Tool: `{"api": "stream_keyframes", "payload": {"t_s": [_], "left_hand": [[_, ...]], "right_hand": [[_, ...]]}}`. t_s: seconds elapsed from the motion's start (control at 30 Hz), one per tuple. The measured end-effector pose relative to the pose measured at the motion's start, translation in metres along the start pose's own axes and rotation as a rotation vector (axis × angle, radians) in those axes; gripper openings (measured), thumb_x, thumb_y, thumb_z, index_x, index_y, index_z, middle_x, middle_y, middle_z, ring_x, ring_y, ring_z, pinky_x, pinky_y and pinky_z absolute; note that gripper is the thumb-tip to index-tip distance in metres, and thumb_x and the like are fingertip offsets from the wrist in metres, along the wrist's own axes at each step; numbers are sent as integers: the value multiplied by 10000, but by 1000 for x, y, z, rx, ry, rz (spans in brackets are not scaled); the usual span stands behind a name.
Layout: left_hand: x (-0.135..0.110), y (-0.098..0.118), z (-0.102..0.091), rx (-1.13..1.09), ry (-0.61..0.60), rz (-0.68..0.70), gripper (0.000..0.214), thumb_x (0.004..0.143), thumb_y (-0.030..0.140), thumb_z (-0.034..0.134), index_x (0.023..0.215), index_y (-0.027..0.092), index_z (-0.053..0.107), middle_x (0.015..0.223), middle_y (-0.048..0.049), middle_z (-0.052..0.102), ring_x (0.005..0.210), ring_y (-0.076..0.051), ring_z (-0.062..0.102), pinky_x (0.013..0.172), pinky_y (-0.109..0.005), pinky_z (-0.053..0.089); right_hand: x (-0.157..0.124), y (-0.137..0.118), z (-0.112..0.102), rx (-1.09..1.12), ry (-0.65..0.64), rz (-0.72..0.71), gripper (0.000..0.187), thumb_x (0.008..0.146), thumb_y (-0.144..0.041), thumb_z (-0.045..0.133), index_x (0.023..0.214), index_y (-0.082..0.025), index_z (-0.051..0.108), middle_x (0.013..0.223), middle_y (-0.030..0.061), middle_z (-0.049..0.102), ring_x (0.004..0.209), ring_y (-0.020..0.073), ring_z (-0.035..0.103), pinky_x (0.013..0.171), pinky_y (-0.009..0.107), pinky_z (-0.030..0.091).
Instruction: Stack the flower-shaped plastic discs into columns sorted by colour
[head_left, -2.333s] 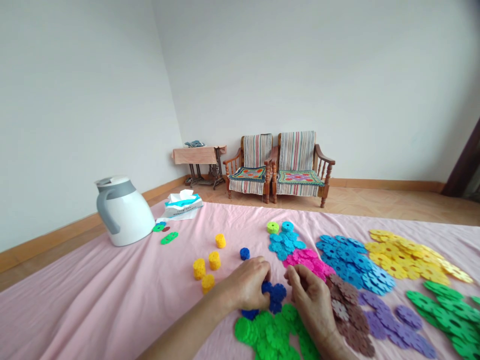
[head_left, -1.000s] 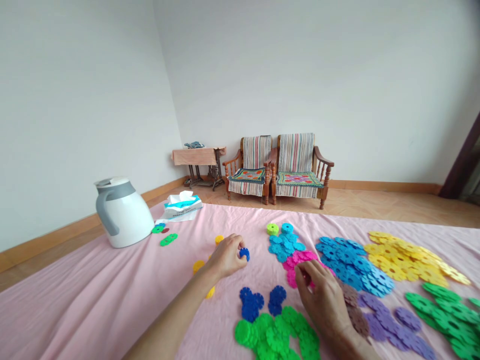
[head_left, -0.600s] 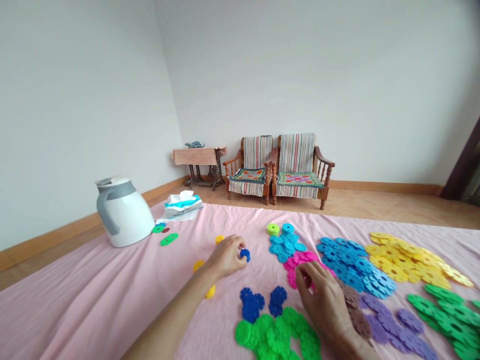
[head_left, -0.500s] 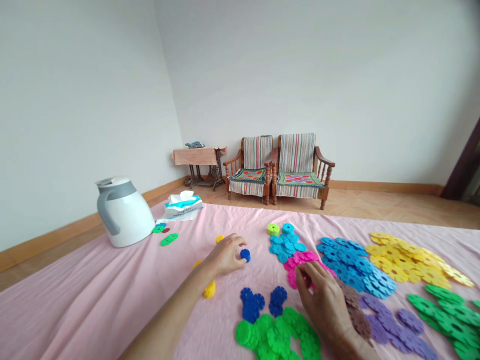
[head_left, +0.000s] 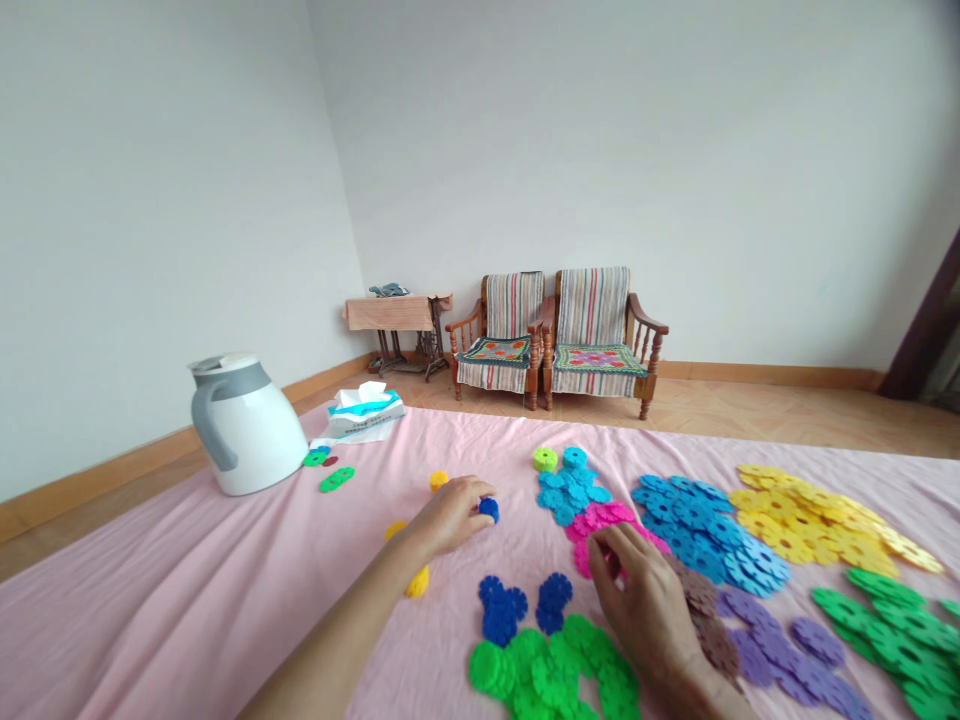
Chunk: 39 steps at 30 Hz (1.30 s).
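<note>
A small stack of dark blue notched discs (head_left: 489, 511) stands on the pink cloth, and my left hand (head_left: 454, 512) has its thumb and fingers closed around its sides. My right hand (head_left: 645, 590) is curled with its fingertips bent towards the thumb, just in front of the pink discs (head_left: 600, 520); what it holds, if anything, is hidden. Yellow disc stacks (head_left: 418, 582) sit beside my left forearm, partly covered by it. Loose dark blue discs (head_left: 501, 610) and bright green discs (head_left: 551, 675) lie between my arms.
Light blue discs (head_left: 570, 490) and a lime stack (head_left: 545, 460) lie ahead. Piles of blue (head_left: 701, 525), yellow (head_left: 817, 515), brown (head_left: 716, 640), purple (head_left: 787, 650) and green discs (head_left: 892, 630) spread right. A white jug (head_left: 259, 440) and tissue pack (head_left: 365, 412) stand left.
My left hand's fingers have come down and closed in on the dark blue stack. My right hand has stayed almost where it was.
</note>
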<state>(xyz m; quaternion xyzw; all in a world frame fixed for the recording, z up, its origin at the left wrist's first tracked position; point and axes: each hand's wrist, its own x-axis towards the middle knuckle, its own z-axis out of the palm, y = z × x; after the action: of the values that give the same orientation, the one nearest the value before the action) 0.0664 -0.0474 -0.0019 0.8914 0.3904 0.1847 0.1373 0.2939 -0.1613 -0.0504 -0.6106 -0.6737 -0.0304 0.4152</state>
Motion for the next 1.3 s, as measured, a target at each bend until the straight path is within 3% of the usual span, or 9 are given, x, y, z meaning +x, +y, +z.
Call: {"api": "stream_keyframes", "payload": {"t_s": [0.13,0.3,0.37,0.5,0.63,0.77,0.93,1.3], "left_hand": [[0,-1,0,7,-5,5,195,700,134,605,882,183,658,805,-21,624,743,-172,569,664,-233,388],[-1,4,-3,-16,42,-5,314,685,174,664,997,194,628,977,-47,617,843,-184,573,747,-250,420],[-3,13,-4,-37,45,16,249,697,202,670,944,189,639,948,-44,617,833,-179,573,753,-253,426],[-10,40,-2,-168,-165,158,82,740,175,620,816,176,653,785,-5,615,697,-128,571,638,-205,422],[-16,61,7,-183,-313,271,222,684,210,697,900,194,650,815,-2,610,716,-138,566,641,-209,423],[-19,69,18,-109,-272,200,303,629,269,753,899,196,636,838,-11,593,759,-165,561,653,-230,423],[-22,75,26,-74,-224,85,247,639,286,740,831,185,623,831,-12,587,709,-152,548,594,-225,395],[-21,74,36,-94,-178,47,242,547,233,678,740,189,538,768,15,575,672,-143,524,565,-220,388]], "right_hand": [[0,1,1,0,-6,9,183,862,-253,435,718,-218,543,664,-11,560,600,132,521,601,263,350],[1,3,-1,-62,46,-10,184,845,-245,442,693,-218,542,642,-13,563,577,131,514,602,263,339],[2,4,-3,-138,82,4,184,835,-255,452,680,-222,545,636,-11,569,578,138,513,614,269,336],[4,6,-7,-260,102,65,189,824,-288,468,661,-231,544,640,-12,579,579,147,509,606,266,325],[4,7,-7,-272,93,74,195,822,-284,466,647,-228,535,634,-11,578,563,141,500,589,260,317],[3,9,-6,-249,85,72,197,827,-277,456,655,-228,538,638,-9,582,563,139,502,586,259,318],[4,10,-5,-200,59,56,196,832,-266,448,662,-228,537,644,-7,584,581,142,515,594,259,329],[3,10,-2,-140,43,84,197,845,-277,432,681,-231,531,669,-2,591,605,147,524,599,254,348]]}}
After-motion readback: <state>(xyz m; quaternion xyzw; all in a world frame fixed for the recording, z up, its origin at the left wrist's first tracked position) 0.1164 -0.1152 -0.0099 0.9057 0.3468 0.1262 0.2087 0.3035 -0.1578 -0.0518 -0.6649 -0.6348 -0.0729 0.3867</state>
